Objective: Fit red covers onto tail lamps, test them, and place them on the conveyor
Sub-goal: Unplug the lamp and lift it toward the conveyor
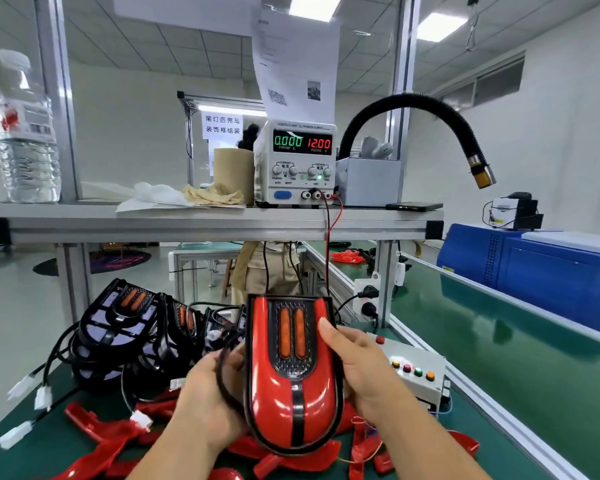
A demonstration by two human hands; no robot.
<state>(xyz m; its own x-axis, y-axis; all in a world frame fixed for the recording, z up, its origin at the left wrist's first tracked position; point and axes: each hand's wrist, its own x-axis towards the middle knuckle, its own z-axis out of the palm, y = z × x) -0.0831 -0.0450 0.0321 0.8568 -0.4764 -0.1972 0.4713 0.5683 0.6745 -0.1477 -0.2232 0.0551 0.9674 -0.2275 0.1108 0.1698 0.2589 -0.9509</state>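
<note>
Currently both hands clamp covered tail lamp (291, 368): L hand (205, 403) on left edge w/ cable, R hand (364, 372) on right edge.

- Left hand (207, 396): bare, its back and wrist uncovered.
- Right hand (359, 370): bare as well; the thumb at its upper end has a short, rounded, plain nail.
- Left forearm (168, 457), below its hand: bare skin down to the bottom edge.
- Right forearm (433, 445), below its hand: likewise bare to the bottom edge.
</note>
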